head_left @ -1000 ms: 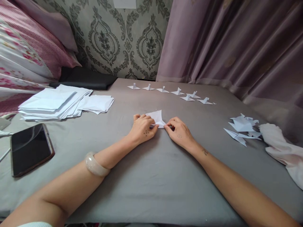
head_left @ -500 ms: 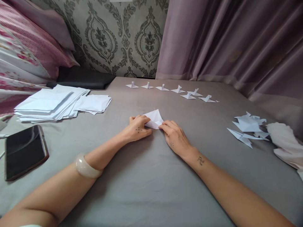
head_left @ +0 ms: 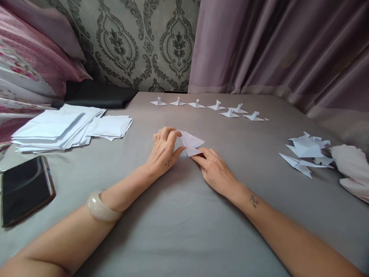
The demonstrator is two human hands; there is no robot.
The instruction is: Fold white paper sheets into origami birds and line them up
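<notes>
A small folded white paper [head_left: 190, 142] with pointed corners is between my two hands, over the middle of the grey cloth [head_left: 184, 219]. My right hand [head_left: 215, 167] pinches its lower right corner between thumb and fingers. At its left edge is my left hand [head_left: 165, 150], fingers bent over the upper left corner and thumb spread below, near the paper's lower left side. Whether the left fingertips grip the paper or only touch it is hard to make out.
Several folded paper birds [head_left: 197, 104] stand in a row at the back. More folded paper pieces [head_left: 307, 148] lie at right beside a crumpled pale cloth [head_left: 353, 167]. At left are stacked paper sheets [head_left: 46, 125], a smaller paper stack [head_left: 111, 127], a phone [head_left: 25, 190] and a black folded item [head_left: 100, 94].
The folded paper has turned, one point now facing right. My left hand has lifted and opened its thumb away from the fingers. My right hand has shifted slightly under the lower right corner.
</notes>
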